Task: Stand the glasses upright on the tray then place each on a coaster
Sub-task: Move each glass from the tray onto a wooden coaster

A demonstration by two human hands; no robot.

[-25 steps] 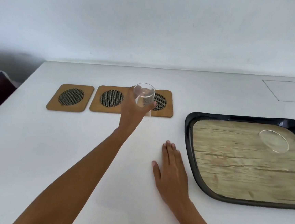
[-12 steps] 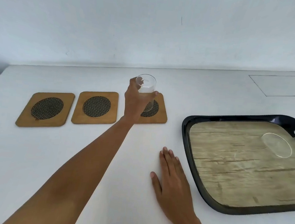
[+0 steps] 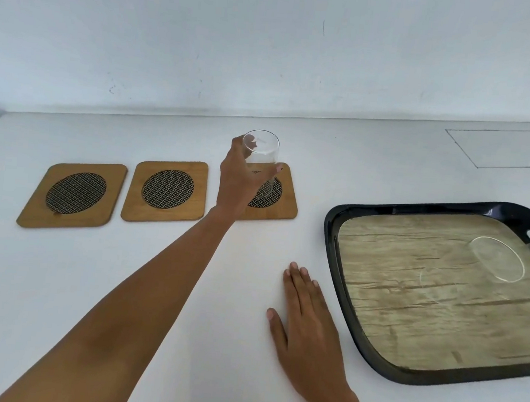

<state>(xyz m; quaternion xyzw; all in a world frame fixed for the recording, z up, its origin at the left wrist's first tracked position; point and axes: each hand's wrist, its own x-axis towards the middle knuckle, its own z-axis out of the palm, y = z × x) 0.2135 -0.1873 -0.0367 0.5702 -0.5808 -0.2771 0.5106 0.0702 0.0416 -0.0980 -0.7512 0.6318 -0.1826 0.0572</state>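
While the white table (image 3: 96,282) fills most of the frame, the black-rimmed tray (image 3: 331,235) with its wood-grain floor sits at the right, cut off by the frame edge. Two clear glasses are on it: one near the upper right of the tray appears to lie on its side (image 3: 498,263) with its mouth toward the camera, and another, fainter one (image 3: 439,285) nearer the middle looks upright, though its transparency makes that hard to settle. Left of centre, three square wooden coasters run in a row: the left coaster (image 3: 72,195), the middle coaster (image 3: 167,189) and the right coaster (image 3: 284,202), each with a dark mesh disc. Both bare ones are empty.

The left hand (image 3: 238,182) reaches across to the right coaster, its fingers (image 3: 277,169) curled round an upright clear tumbler (image 3: 261,158), thumb behind, whose base is over the mesh disc; whether it is touching down or just above I cannot tell. The right hand (image 3: 305,316) lies flat on the table just beside the tray's left rim, fingers spread and holding nothing.

Risks from here: if the tumbler is released before its base is flat, it may tip or land half off the disc. The smooth glass may also slip in a loose grip.
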